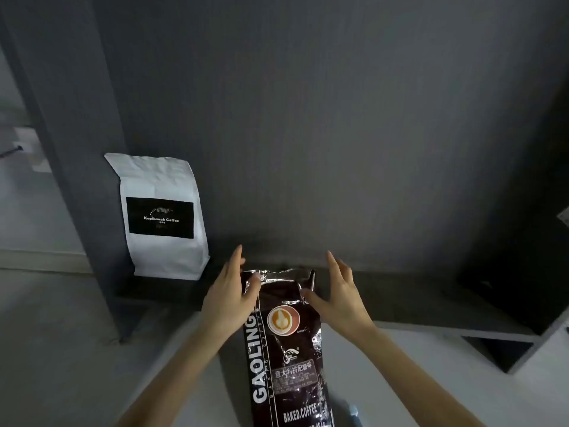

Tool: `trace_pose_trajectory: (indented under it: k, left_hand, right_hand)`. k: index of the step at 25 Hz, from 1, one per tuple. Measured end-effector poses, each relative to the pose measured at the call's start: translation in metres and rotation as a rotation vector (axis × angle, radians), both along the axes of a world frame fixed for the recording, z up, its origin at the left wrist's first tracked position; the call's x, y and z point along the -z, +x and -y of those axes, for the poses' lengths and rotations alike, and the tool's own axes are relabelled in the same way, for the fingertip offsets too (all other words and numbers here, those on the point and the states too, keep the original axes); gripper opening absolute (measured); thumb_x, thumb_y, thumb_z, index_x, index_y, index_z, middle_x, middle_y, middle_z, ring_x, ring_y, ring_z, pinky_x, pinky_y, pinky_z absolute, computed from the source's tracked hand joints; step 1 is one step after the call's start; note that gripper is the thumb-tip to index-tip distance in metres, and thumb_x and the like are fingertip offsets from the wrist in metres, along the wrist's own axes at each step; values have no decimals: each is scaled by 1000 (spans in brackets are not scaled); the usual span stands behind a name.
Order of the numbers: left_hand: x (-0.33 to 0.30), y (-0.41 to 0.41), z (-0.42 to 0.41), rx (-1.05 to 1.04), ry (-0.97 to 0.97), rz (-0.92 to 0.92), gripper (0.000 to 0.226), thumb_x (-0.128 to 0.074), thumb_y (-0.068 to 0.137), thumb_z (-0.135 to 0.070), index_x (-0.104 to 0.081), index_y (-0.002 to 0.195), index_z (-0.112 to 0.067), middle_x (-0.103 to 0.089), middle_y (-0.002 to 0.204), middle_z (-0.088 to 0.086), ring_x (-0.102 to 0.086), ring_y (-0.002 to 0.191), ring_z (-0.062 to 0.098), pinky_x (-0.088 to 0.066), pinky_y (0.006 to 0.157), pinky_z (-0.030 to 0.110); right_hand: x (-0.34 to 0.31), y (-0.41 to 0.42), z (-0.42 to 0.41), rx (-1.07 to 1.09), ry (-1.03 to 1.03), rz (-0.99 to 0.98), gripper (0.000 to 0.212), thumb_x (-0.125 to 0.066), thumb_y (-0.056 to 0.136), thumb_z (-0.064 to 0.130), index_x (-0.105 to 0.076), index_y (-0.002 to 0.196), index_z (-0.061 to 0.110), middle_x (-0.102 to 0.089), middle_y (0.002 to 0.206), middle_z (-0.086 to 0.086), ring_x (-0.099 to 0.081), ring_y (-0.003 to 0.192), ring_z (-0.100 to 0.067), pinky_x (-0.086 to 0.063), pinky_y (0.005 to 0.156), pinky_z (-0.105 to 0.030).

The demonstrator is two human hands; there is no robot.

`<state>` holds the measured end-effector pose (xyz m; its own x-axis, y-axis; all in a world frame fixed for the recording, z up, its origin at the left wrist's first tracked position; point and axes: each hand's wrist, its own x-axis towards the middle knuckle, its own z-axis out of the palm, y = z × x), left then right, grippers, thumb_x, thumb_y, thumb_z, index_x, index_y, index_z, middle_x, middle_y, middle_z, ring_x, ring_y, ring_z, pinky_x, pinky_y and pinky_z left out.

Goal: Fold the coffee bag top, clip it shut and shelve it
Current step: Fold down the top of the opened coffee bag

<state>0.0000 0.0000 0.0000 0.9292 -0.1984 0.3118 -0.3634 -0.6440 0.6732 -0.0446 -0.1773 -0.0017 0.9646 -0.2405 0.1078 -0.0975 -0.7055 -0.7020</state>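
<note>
A tall dark brown coffee bag [286, 352] with white "GAOLING" lettering and a latte-cup logo stands upright on a white surface [400, 380] in the lower middle. Its shiny top edge is crumpled and open-looking. My left hand [229, 297] rests against the bag's upper left side, thumb on the front near the top. My right hand [337, 295] is at the upper right side, fingers spread, thumb touching the bag's front. A small light-blue object [354, 411], perhaps a clip, peeks out beside the bag's lower right.
A white coffee bag [163, 217] with a black label stands on a dark shelf ledge [400, 291] at the left, against a dark grey wall. A dark upright panel [77, 180] borders it on the left. A dark cutout [498, 349] lies in the white surface at right.
</note>
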Motion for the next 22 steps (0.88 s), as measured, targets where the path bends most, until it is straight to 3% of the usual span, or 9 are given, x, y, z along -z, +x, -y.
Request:
trace_pose_trajectory:
  k: [3,6,9,11,15,18,22]
  left_hand:
    - [13,1,0,15,-52,-65,55,-43,90,-27,-20,138,-13,-65,98,16,-64,87,30,-51,78,40]
    - [28,0,-1,50,-91,-118,29,-42,90,-22,-45,117,-10,-59,69,4,-61,61,22,-51,65,38]
    - [36,-2,-3,67,-99,-133,20,-41,91,-23,-49,86,-5,-50,53,0,-46,43,14,-41,49,29]
    - [37,-6,-3,71,-117,-145,23,-41,91,-22,-46,76,-6,-45,49,0,-41,41,13,-34,43,20]
    - [37,-11,-2,19,-180,-153,31,-42,91,-22,-47,73,3,-43,51,5,-39,45,16,-30,48,24]
    - [37,-20,-2,-17,-228,-164,30,-43,91,-21,-45,66,-4,-36,47,-3,-39,39,9,-30,45,18]
    - [32,-33,-1,5,-270,-179,26,-41,91,-24,-48,79,-3,-38,48,-2,-41,41,9,-31,50,28]
  right_hand:
    - [8,1,-3,19,88,-17,76,-60,82,29,-11,140,18,-26,145,-13,-35,129,-28,-33,104,-33]
    - [23,2,-7,36,87,-26,59,-58,82,26,-32,134,16,-48,128,-14,-47,117,-26,-37,90,-27]
    - [29,2,-11,38,100,-47,53,-58,82,25,-38,130,16,-50,123,-11,-56,106,-25,-38,81,-21]
    - [32,-1,-12,51,123,-44,50,-58,83,22,-41,129,14,-49,123,-13,-57,106,-25,-39,83,-21]
    - [34,-13,-21,15,107,-26,40,-57,84,21,-49,122,13,-55,116,-9,-56,103,-20,-40,79,-16]
    - [37,-22,-29,16,145,22,38,-56,84,17,-50,122,17,-62,113,-4,-58,99,-15,-43,76,-13]
    - [35,-28,-32,124,301,98,32,-56,84,15,-55,116,15,-68,102,-2,-59,87,-8,-46,72,-14]
